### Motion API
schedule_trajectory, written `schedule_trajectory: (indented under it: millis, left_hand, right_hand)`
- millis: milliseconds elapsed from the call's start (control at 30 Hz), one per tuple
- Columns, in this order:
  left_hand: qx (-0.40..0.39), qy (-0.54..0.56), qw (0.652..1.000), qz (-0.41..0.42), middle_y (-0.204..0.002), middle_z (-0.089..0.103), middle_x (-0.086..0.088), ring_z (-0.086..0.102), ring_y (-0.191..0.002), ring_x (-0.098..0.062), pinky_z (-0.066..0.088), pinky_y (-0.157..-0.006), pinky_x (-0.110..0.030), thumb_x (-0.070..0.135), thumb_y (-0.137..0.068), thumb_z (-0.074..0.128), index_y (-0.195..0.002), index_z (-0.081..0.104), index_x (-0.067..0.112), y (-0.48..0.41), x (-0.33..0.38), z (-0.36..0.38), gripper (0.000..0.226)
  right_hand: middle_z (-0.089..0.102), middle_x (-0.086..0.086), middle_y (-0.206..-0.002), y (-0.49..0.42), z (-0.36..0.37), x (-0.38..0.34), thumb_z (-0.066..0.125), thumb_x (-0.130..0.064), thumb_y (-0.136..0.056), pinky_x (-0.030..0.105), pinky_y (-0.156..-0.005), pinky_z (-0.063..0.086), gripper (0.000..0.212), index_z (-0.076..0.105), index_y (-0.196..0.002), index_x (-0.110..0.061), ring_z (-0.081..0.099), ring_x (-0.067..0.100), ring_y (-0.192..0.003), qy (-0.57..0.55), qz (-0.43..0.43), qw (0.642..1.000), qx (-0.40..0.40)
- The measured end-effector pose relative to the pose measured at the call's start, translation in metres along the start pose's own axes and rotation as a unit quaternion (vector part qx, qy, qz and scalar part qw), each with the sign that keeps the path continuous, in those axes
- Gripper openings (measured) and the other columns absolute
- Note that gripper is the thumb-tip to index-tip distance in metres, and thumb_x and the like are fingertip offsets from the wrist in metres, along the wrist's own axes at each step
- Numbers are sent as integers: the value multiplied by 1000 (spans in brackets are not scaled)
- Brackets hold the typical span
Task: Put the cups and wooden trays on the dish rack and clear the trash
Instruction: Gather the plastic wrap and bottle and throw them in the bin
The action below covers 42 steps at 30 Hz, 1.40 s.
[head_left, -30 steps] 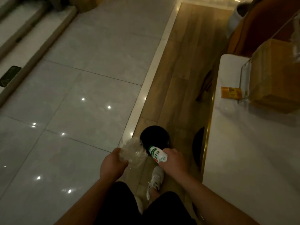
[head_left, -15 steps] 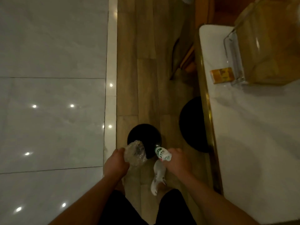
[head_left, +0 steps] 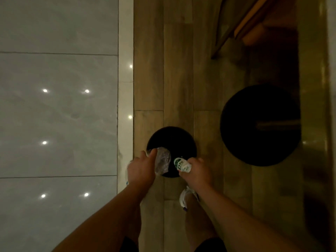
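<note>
— What can be read on the label?
— A person's right hand [head_left: 197, 172], fingers wrapped tight round a white-and-green package [head_left: 181, 164], holds it above the near rim of a black bin [head_left: 172, 139] standing on the wooden floor [head_left: 149, 70]. A large green "D" is legible. The smaller characters beside it are too blurred to read, and the hand covers the rest of the label.

— And the other hand?
— The left hand [head_left: 142, 169] grips a crumpled clear plastic wrapper [head_left: 162, 160] over the bin's mouth. One digit lies along the top of it, and the other fingers are out of sight beneath the hand.

— What is lost to the dim light?
— The bin's inside reads as pure black, so its contents cannot be told. A dark round disc [head_left: 260, 124] lies on the floor to the right, and what it is cannot be made out. Its far side is hidden under the edge of the gold-trimmed table [head_left: 312, 88], which the frame cuts off. A white shoe [head_left: 184, 197] shows partly beneath the right wrist. Ceiling lights glint on the grey tile floor [head_left: 54, 106] at left.
</note>
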<state>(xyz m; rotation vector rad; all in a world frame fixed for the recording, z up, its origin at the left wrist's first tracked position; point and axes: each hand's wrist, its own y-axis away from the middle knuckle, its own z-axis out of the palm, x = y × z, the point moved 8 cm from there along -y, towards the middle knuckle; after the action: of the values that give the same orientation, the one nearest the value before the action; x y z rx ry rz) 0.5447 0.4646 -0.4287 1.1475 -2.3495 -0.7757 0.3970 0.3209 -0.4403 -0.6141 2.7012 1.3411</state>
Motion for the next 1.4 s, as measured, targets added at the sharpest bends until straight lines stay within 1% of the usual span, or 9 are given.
schedule_trajectory:
  millis: [167, 367, 667, 833, 933, 1000, 1133, 1233, 1400]
  left_hand:
    - [-14, 13, 1000, -6, -127, 54, -11, 63, -100, -31, 58, -71, -41, 39, -80, 74, -143, 30, 25, -37, 18, 36, 78]
    - [-25, -39, 999, 24, -125, 52, -15, 59, -102, -33, 56, -72, -40, 33, -82, 72, -145, 26, 18, -80, 41, 78, 80]
    - [-13, -127, 990, 61, -125, 56, -14, 50, -114, -36, 39, -96, -49, 35, -80, 66, -138, 42, 19, -117, 48, 114, 65]
    - [-19, -59, 996, 56, -136, 49, -13, 39, -128, -37, 32, -106, -54, 52, -73, 68, -142, 37, 24, -124, 44, 124, 81]
    - [-17, 48, 996, 77, -157, 28, -11, 17, -147, -36, 8, -119, -58, 64, -71, 60, -151, 26, 31, -123, 48, 125, 94]
    - [11, 104, 989, 101, -160, 26, -8, 11, -151, -30, -2, -121, -54, 68, -71, 51, -151, 31, 33, -121, 50, 117, 90]
    - [50, 129, 985, 102, -155, 39, -6, 21, -149, -29, 1, -122, -48, 62, -80, 48, -147, 42, 28, -118, 45, 103, 76]
    - [27, 92, 990, 105, -154, 41, -7, 24, -148, -31, 6, -122, -51, 63, -80, 39, -148, 40, 27, -114, 43, 99, 77]
    - [-31, 22, 995, 94, -152, 39, -7, 26, -145, -32, 17, -120, -53, 52, -83, 52, -149, 36, 27, -98, 37, 83, 72]
  right_hand:
    - [55, 4, -113, -37, 21, 10, 76, -49, -72, 41, -77, 55, 47, 61, -107, -22, 58, 26, -100, 1, 8, 1000, 18]
    - [53, 5, -120, -76, 44, 15, 74, -51, -73, 38, -81, 53, 53, 59, -115, -22, 53, 26, -108, 53, -30, 998, 9]
    - [53, 5, -125, -106, 66, 3, 71, -42, -78, 39, -89, 49, 53, 54, -125, -24, 46, 28, -116, 178, -141, 974, 1]
    - [49, 6, -130, -106, 73, -2, 72, -41, -78, 42, -94, 45, 55, 53, -125, -22, 44, 28, -119, 174, -187, 967, 5]
    - [45, 6, -138, -106, 71, -6, 68, -40, -80, 42, -98, 44, 47, 56, -121, -22, 42, 29, -124, 157, -202, 967, 16]
    - [45, 6, -139, -105, 68, -5, 64, -35, -83, 41, -99, 44, 41, 56, -122, -23, 42, 28, -124, 148, -194, 969, 29]
    - [46, 4, -138, -101, 65, 4, 69, -30, -81, 39, -96, 47, 49, 54, -128, -24, 41, 27, -124, 123, -162, 979, 22]
    - [48, 3, -133, -97, 62, 10, 66, -26, -84, 37, -86, 51, 48, 52, -130, -24, 43, 25, -120, 123, -140, 982, 17]
    - [50, 6, -129, -83, 50, 11, 61, -28, -86, 39, -86, 50, 50, 47, -133, -24, 45, 28, -116, 123, -109, 986, -9]
